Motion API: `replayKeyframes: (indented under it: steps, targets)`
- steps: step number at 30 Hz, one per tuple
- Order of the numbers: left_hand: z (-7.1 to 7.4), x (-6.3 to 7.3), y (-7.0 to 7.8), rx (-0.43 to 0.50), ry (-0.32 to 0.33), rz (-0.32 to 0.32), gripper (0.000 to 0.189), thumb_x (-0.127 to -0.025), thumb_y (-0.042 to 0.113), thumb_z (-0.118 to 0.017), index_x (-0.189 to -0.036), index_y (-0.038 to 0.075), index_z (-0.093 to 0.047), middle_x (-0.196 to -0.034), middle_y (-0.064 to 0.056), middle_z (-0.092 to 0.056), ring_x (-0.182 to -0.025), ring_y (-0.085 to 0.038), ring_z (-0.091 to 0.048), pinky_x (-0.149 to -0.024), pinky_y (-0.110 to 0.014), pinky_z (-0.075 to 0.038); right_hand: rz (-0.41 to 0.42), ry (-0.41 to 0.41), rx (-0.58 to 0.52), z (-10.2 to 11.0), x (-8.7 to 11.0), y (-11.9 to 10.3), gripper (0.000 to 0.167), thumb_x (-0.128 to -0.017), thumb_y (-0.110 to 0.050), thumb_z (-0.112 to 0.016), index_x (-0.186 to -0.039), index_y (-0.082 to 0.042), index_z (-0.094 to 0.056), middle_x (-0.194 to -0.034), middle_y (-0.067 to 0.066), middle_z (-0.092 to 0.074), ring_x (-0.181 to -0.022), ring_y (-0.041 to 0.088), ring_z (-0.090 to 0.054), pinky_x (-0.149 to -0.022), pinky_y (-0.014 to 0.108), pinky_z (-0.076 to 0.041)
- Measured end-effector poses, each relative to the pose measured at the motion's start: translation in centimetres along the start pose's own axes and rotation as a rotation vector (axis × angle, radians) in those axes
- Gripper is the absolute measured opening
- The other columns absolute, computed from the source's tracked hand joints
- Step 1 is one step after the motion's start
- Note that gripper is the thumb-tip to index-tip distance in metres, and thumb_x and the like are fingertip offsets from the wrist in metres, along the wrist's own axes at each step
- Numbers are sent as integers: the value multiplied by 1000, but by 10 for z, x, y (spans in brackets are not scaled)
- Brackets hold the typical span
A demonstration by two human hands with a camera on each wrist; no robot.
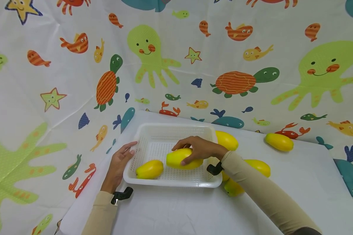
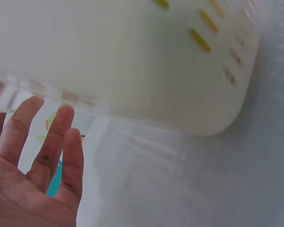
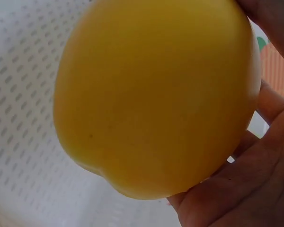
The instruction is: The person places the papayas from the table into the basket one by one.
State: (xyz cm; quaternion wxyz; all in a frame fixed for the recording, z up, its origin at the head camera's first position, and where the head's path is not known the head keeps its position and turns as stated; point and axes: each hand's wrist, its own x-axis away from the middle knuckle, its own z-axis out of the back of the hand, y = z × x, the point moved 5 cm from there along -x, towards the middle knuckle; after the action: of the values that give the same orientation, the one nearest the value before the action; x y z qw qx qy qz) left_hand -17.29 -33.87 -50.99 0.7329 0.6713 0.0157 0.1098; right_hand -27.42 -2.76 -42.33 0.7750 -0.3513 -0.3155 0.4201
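Note:
A yellow papaya (image 1: 182, 159) is gripped from above by my right hand (image 1: 198, 150), over the right half of a white perforated plastic basket (image 1: 172, 183). In the right wrist view the held papaya (image 3: 156, 94) fills the middle, with the thumb and fingers round its side. A second papaya (image 1: 150, 169) lies in the basket's front left corner. At the basket's left side is my left hand (image 1: 119, 164), its fingers fairly straight. From the left wrist, the fingertips of that hand (image 2: 42, 165) show right at the basket's rim.
Several more papayas lie right of the basket: one by its back corner (image 1: 227, 140), others partly hidden under my right forearm (image 1: 257, 167). Another papaya (image 1: 279, 142) sits farther right near the back edge. A sea-animal print curtain (image 1: 170, 65) hangs behind the white table (image 1: 176, 212).

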Motion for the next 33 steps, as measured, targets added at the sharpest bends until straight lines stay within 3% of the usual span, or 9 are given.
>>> replayKeyframes:
  steps: [15,19,33]
  targets:
    - [1,-2,1,2,0,-5,58,-105,49,-64,-157,28,-51,-168,3,-47,-145,-30,-57,-105,-34,-57,9,-137,-101,-20,-11,6,51,-90,-28,-86,-138,-27,-70,-136,-12,-70,-120,28,-62,-103,36,-54]
    - [1,-3,1,7,-4,-11,58,-105,47,-64,-158,27,-51,-168,2,-46,-146,-32,-56,-106,-36,-57,7,-149,-129,-24,-15,10,48,-91,-28,-86,-136,-30,-70,-134,-14,-70,-119,25,-62,-103,36,-54]
    - [0,-3,-3,28,3,25,57,-104,49,-65,-156,30,-52,-166,3,-49,-143,-30,-58,-106,-36,-57,-30,-203,-113,-41,-20,17,46,-90,-28,-87,-133,-30,-72,-124,-7,-73,-114,23,-62,-98,34,-54]
